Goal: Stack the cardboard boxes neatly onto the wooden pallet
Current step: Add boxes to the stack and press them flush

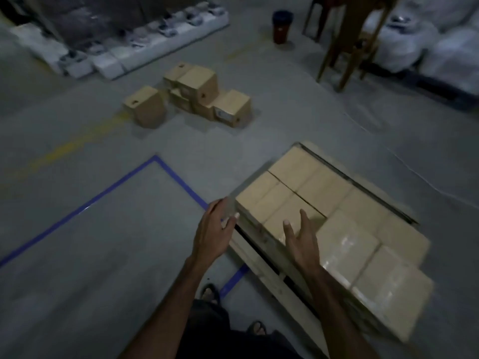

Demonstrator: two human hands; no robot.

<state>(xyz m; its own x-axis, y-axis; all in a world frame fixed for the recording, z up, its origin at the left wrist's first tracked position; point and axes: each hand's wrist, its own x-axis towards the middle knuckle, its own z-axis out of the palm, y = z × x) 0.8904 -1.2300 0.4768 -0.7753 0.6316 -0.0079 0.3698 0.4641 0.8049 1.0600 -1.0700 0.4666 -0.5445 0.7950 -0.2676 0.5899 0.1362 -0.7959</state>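
Head view, dim and motion-blurred. The pallet (261,265) lies at lower right of the frame, carrying a tight layer of boxes (337,203) whose tops sit flush; some at lower right show glossy tape. The left hand (213,234) hangs at centre, just off the near corner of the layer, fingers loosely spread, holding nothing. The right hand (302,240) is over the front edge of the layer, fingers extended and apart, also holding nothing; whether it touches the cardboard cannot be told. The two hands are apart. More boxes, the loose pile (191,95), stand on the floor (103,242) at upper centre, well apart from the pallet, two levels high in places.

Risks, as judged: the front row sits close to the pallet edge, so a careless push from either hand could slide a box over the lip. A second layer set off-square would leave overhang and lean. Poor light may hide misaligned seams. Blue tape (77,211) marks a zone at left; sandalled feet (211,291) stand near the pallet corner, a likely trip or toe-strike point when carrying.
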